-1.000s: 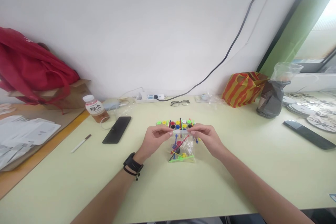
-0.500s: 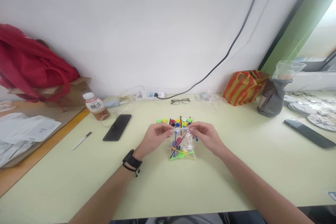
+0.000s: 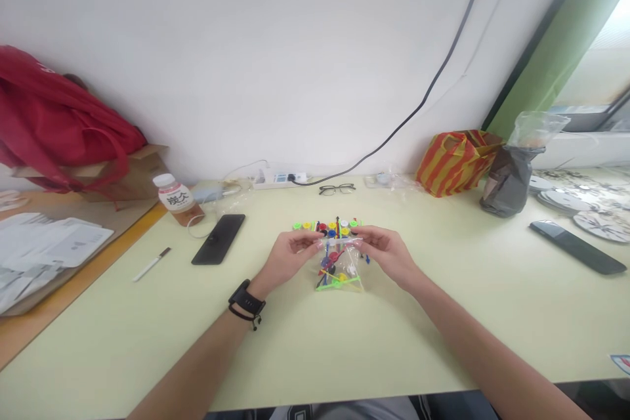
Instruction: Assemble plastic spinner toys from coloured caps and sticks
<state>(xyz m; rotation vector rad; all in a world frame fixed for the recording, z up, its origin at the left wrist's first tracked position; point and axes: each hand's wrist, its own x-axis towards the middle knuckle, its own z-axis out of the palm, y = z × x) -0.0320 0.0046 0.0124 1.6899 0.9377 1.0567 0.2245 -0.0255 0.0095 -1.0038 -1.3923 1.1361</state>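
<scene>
A clear plastic bag (image 3: 350, 262) hangs between my hands, its top edge pinched at both corners. My left hand (image 3: 290, 254) grips the left corner between thumb and fingers. The right corner is held the same way by my right hand (image 3: 386, 252). Inside the bag are several coloured plastic arrow spinners, among them a green one (image 3: 338, 284) along the bottom and a red one (image 3: 333, 257) higher up. Just behind the bag, a row of more coloured round pieces and arrows (image 3: 332, 230) lies on the table, partly hidden by my fingers.
Eyeglasses (image 3: 337, 189) and a power strip (image 3: 279, 178) lie near the wall. To the left are a phone (image 3: 218, 239), a pen (image 3: 151, 265) and a bottle (image 3: 178, 200). To the right stand a striped bag (image 3: 457, 164), a grey bag (image 3: 509, 184) and another phone (image 3: 577, 247).
The bag's top edge now tilts flatter, and its lower end sits slightly higher in view. Both hands keep their pinch on the corners. The whole view has shifted slightly.
</scene>
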